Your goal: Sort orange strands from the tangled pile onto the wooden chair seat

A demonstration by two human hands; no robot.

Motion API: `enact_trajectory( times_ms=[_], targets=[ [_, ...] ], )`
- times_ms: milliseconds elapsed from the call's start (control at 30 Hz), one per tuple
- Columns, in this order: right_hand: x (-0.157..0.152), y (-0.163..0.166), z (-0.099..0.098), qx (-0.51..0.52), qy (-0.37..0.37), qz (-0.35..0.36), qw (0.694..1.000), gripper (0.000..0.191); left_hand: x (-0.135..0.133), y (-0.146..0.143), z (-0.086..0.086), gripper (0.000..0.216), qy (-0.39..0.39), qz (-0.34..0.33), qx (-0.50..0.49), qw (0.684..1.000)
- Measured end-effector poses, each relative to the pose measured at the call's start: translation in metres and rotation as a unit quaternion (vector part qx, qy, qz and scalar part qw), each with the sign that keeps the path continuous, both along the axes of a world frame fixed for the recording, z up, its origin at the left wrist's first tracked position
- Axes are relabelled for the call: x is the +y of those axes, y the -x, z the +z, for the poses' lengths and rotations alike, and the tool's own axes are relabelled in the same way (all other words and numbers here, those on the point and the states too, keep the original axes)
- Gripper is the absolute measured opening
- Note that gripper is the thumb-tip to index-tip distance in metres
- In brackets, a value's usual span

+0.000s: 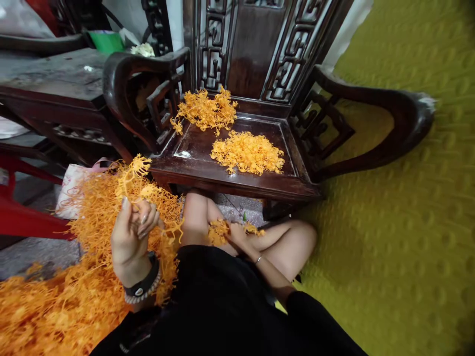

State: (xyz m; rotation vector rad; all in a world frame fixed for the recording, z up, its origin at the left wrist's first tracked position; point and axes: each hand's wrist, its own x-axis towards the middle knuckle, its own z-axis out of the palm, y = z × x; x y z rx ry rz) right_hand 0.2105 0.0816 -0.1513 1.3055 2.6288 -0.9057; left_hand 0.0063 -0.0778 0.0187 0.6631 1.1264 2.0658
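My left hand (135,232), raised at the left, pinches an orange flower-like piece (139,165) by its thin stem between thumb and fingers. The piece has a spiky, many-armed head and looks like soft plastic. Low over my lap, my right hand (236,233) is closed round a bunch of similar orange pieces (218,232), which stick out on both sides of it. Its fingertips are partly hidden. Behind and below my left hand rises a large tangled heap of orange stemmed pieces (96,207).
A dark carved wooden chair (260,185) stands ahead, bearing a looser orange pile (208,111) and a denser pile of orange heads (248,152). A dark side table (48,74) and a red plastic stool (33,212) are at left. A yellow-green textured surface (389,222) fills the right.
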Motion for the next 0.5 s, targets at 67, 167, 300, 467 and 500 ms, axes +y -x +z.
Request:
enact_trajectory(
  times_ms=[67,167,300,467,500],
  targets=[
    [0.005,-0.001,0.020,0.033,0.005,0.026,0.999,0.027,-0.005,-0.001,0.000,0.052,0.015,-0.002,-0.010,1.000],
    [0.022,0.000,0.090,0.128,-0.017,0.067,0.989,0.029,-0.015,0.000,-0.002,0.054,0.018,-0.019,-0.022,0.999],
    [0.080,0.041,0.222,0.465,-0.211,0.087,0.855,0.046,-0.021,0.001,-0.009,0.053,-0.032,-0.043,-0.033,0.998],
    [0.195,0.172,0.330,0.467,-0.364,0.088,0.801,0.060,-0.004,-0.004,-0.016,0.063,0.040,-0.006,-0.057,0.998],
    [0.213,0.196,0.335,0.410,-0.370,0.091,0.829,0.073,0.002,-0.004,-0.016,0.064,0.063,0.000,-0.039,0.997]
  ],
)
